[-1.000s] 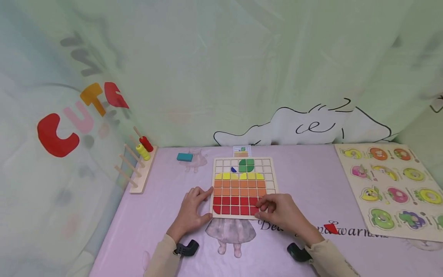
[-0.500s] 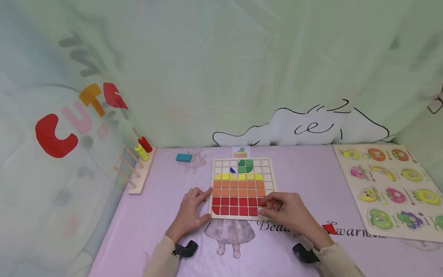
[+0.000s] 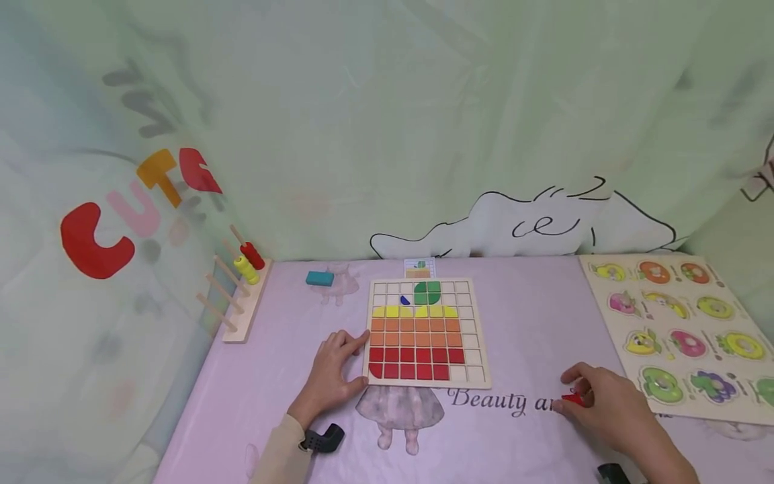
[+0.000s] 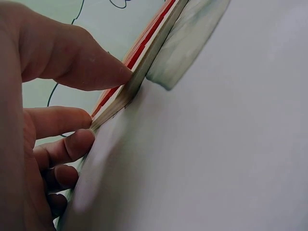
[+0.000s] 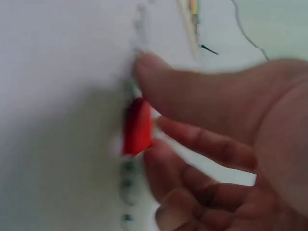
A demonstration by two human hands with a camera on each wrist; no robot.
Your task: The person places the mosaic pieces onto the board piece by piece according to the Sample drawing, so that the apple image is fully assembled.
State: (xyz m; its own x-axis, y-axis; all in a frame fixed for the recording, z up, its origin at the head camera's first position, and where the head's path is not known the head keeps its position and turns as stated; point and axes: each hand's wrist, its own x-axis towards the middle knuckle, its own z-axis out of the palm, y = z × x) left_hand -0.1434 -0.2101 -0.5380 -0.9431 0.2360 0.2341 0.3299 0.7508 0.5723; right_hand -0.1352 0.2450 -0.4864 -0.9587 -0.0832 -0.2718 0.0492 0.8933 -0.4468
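A square wooden mosaic board with a grid of red, orange, yellow and green tiles lies on the cloth. My left hand rests against the board's left side; its thumb touches the near corner and its index finger the edge further up, as the left wrist view also shows. Off to the right of the board, my right hand has thumb and fingers curled about a small red tile. In the blurred right wrist view, the thumb passes above this tile and the index fingertip lies at its lower end.
A wooden fruit puzzle board lies at the right. A peg rack with red and yellow beads stands at the left, and a teal block lies near the back. Behind the mosaic board is a small picture card.
My right hand has let go of a red tile at the mosaic board's right side and moved right to the loose red tile. The left hand has stayed at the board.
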